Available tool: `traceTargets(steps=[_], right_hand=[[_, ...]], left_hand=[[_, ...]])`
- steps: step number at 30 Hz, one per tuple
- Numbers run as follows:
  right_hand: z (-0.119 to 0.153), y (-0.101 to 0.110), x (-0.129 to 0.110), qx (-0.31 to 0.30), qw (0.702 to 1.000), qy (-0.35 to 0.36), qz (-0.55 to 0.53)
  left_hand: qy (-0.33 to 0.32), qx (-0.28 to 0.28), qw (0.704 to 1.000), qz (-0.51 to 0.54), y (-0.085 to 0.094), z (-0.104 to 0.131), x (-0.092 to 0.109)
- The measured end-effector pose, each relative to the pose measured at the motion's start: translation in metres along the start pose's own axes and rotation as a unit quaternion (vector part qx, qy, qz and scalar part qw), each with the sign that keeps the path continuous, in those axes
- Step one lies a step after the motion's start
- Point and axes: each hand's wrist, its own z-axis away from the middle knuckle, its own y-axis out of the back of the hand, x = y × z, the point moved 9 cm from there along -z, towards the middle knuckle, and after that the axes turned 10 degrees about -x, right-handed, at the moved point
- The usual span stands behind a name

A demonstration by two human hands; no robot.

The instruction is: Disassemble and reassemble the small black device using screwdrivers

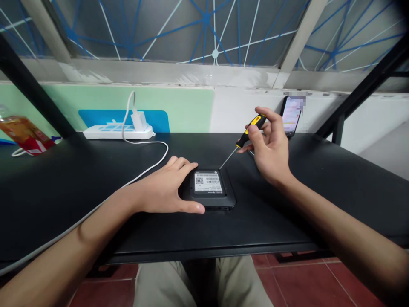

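A flat black electronic device (pixel 213 199) lies on the black table, with a white printed label (pixel 208 182) and QR code on its upper face. Around its left side my left hand (pixel 169 187) is spread, the thumb along the near edge and the fingers at the far edge, bracing it. My right hand (pixel 270 147) grips a screwdriver (pixel 251 131) by its black and yellow handle, thumb on the side and forefinger on the end. The tilted shaft reaches down to the device's far right corner, where the tip appears to touch. Part of a thin metallic object shows behind my right hand.
A white power strip (pixel 105 133) with a plugged-in charger (pixel 139 121) stands against the wall; its white cable (pixel 143 172) runs under my left forearm. A phone (pixel 291 115) leans at the back right. An orange bottle (pixel 25 132) lies tilted at the far left. Black frame posts flank the table.
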Motion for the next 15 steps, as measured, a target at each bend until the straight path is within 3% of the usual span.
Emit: traceTargets(steps=[8,15], right_hand=[[0.0009,0.0080,-0.0026,0.041,0.999,0.004,-0.005],[0.0041,0.0041,-0.0014,0.033,0.996,-0.046,-0.074]], left_hand=[[-0.003,0.006,1.000,0.006,0.0004,0.0004,0.0002],[0.003,0.002,1.000,0.008,0.0000,-0.0001,-0.0001]])
